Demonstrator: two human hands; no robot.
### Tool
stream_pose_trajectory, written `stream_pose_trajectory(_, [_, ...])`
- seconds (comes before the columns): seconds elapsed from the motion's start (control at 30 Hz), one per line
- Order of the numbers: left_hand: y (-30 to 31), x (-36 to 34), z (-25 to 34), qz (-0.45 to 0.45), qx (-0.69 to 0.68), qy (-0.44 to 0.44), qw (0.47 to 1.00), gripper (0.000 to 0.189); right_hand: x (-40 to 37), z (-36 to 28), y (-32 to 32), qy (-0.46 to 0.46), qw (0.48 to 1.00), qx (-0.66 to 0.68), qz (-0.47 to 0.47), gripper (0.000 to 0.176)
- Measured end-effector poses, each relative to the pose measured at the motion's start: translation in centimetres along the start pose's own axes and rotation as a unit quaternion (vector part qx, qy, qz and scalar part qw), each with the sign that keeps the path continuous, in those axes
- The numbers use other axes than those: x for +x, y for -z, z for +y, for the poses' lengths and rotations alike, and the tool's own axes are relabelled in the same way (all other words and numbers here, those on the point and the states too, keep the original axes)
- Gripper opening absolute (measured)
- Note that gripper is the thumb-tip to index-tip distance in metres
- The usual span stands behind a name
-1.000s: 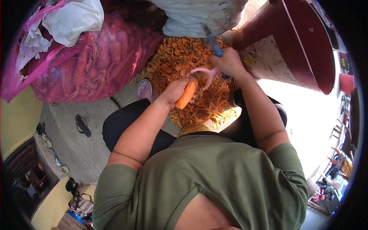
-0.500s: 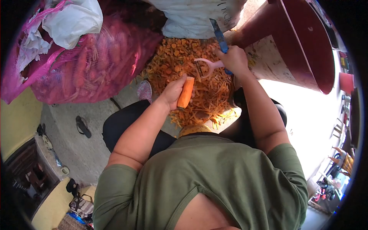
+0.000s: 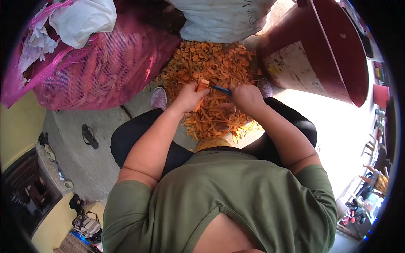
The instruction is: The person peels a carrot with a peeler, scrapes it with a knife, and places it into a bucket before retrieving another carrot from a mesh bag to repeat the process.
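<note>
My left hand (image 3: 188, 99) is closed around a peeled orange carrot (image 3: 198, 104), whose upper end shows above my fingers. A knife (image 3: 220, 89) with blue on it is gripped in my right hand (image 3: 248, 99), and its far end reaches to the top of the carrot. Below that hand a blurred pink peeler (image 3: 228, 107) shows, seemingly held in the same hand. Under both hands lies a heap of carrot peelings and round slices (image 3: 223, 69) on the floor.
A pink mesh sack of carrots (image 3: 97, 80) stands at the upper left, with a white plastic bag (image 3: 82, 23) on it. A white sack (image 3: 221, 21) is beyond the heap. A large dark red bucket (image 3: 295, 55) leans at the right. A slipper (image 3: 90, 137) lies on the floor.
My right hand has come down and left, bringing the knife from pointing upward to the carrot's top. The peeler has swung below the hand. My left hand has turned the carrot slightly.
</note>
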State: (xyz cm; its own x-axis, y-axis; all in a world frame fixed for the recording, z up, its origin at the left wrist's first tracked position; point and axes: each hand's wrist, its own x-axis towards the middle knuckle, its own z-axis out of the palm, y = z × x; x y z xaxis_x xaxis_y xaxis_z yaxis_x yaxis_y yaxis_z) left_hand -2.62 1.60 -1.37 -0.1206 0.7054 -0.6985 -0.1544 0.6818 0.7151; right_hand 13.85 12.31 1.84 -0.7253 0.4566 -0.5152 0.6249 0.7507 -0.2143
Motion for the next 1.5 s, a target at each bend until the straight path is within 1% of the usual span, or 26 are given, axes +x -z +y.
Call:
stream_pose_trajectory(0.1, [-0.2, -0.3, 0.8, 0.017, 0.017, 0.013, 1.000, 0.018, -0.9, -0.4, 0.2, 0.027, 0.998, -0.005, 0.049, 0.041])
stream_pose_trajectory(0.2, [-0.3, -0.3, 1.3, 0.024, 0.019, 0.021, 0.999, 0.017, -1.2, -0.6, 0.0, 0.006, 0.999, -0.012, 0.052, 0.041])
stream_pose_trajectory(0.3, [-0.5, -0.1, 1.3, 0.021, 0.016, 0.023, 0.999, 0.019, -1.5, -1.0, 0.7, -0.011, 0.999, -0.011, 0.038, 0.032])
stream_pose_trajectory(0.4, [-0.7, 0.4, 0.9, 0.022, 0.027, 0.014, 0.999, 0.019, -1.3, -1.0, -1.3, -0.041, 0.990, -0.052, 0.122, 0.041])
stream_pose_trajectory(0.47, [-1.0, 0.2, 1.3, 0.021, 0.028, 0.012, 0.999, 0.019, -1.1, -0.8, -1.8, -0.043, 0.992, -0.030, 0.115, 0.040])
stream_pose_trajectory(0.57, [-1.1, 0.6, 0.9, -0.008, 0.024, -0.010, 1.000, 0.020, -0.6, -0.5, -1.4, -0.041, 0.995, -0.005, 0.091, 0.038])
stream_pose_trajectory(0.6, [-1.1, 0.5, 1.1, -0.010, 0.007, -0.006, 1.000, 0.020, -0.5, -0.4, -1.2, -0.040, 0.996, 0.001, 0.081, 0.038])
stream_pose_trajectory(0.67, [-0.9, 0.1, 1.8, -0.014, -0.025, 0.003, 1.000, 0.020, -0.5, -0.2, -1.0, -0.036, 0.994, -0.002, 0.100, 0.038])
stream_pose_trajectory(0.77, [0.4, 0.4, 1.6, -0.123, -0.192, 0.067, 0.971, 0.020, -0.4, 0.0, -0.3, -0.035, 0.993, -0.010, 0.117, 0.038])
stream_pose_trajectory(0.87, [1.1, -0.1, 1.8, -0.233, -0.325, 0.098, 0.911, 0.016, -0.4, 0.3, -0.3, -0.027, 0.991, -0.015, 0.134, 0.038])
stream_pose_trajectory(0.93, [0.4, 0.0, 1.7, -0.147, -0.198, 0.063, 0.967, 0.017, -0.3, 0.3, -0.7, -0.036, 0.990, -0.017, 0.135, 0.038])
stream_pose_trajectory(0.97, [0.0, 0.2, 1.6, -0.103, -0.132, 0.043, 0.985, 0.017, -0.1, 0.1, -1.0, -0.049, 0.990, -0.020, 0.128, 0.037])
stream_pose_trajectory(1.03, [-0.7, 0.4, 1.3, -0.039, 0.016, -0.019, 0.999, 0.019, -0.1, 0.0, -1.4, -0.064, 0.991, -0.017, 0.118, 0.035])
stream_pose_trajectory(1.07, [-1.0, 0.4, 1.0, -0.006, 0.089, -0.051, 0.995, 0.020, -0.2, 0.1, -1.5, -0.064, 0.991, -0.012, 0.115, 0.034])
stream_pose_trajectory(1.1, [-1.2, 0.6, 0.6, 0.022, 0.134, -0.109, 0.985, 0.020, -0.2, 0.1, -1.5, -0.064, 0.992, -0.008, 0.112, 0.033])
stream_pose_trajectory(1.17, [-1.4, 0.9, -0.3, 0.078, 0.220, -0.222, 0.947, 0.022, 0.3, 0.5, -1.5, -0.113, 0.992, -0.003, 0.063, 0.029])
stream_pose_trajectory(1.2, [-2.1, 0.4, 0.1, 0.072, 0.221, -0.226, 0.946, 0.023, 0.5, 0.7, -1.5, -0.138, 0.990, 0.001, 0.039, 0.028])
stream_pose_trajectory(1.27, [-3.5, -0.7, 1.1, 0.055, 0.226, -0.234, 0.944, 0.025, 0.6, 1.1, -0.7, -0.105, 0.994, 0.022, -0.021, 0.024])
stream_pose_trajectory(1.3, [-3.1, -0.3, 0.9, 0.080, 0.266, -0.263, 0.924, 0.028, 0.6, 1.2, -0.4, -0.086, 0.995, 0.028, -0.051, 0.023])
stream_pose_trajectory(1.37, [-1.7, 0.8, 0.3, 0.136, 0.343, -0.315, 0.875, 0.034, 1.1, 1.5, -1.3, -0.083, 0.993, 0.046, -0.063, 0.026])
stream_pose_trajectory(1.4, [-1.2, 0.9, 0.5, 0.154, 0.329, -0.308, 0.879, 0.031, 1.2, 1.3, -1.2, -0.082, 0.993, 0.056, -0.069, 0.029])
stream_pose_trajectory(1.43, [-0.9, 0.9, 0.6, 0.154, 0.223, -0.282, 0.921, 0.028, 1.3, 1.2, -0.9, -0.074, 0.992, 0.061, -0.085, 0.031])
stream_pose_trajectory(1.47, [-0.8, 1.0, 0.8, 0.150, 0.113, -0.253, 0.949, 0.025, 1.2, 1.3, -0.4, -0.067, 0.991, 0.066, -0.099, 0.033])
stream_pose_trajectory(1.5, [-0.6, 1.1, 0.9, 0.143, 0.003, -0.220, 0.965, 0.022, 1.1, 1.3, -0.1, -0.062, 0.989, 0.071, -0.114, 0.035])
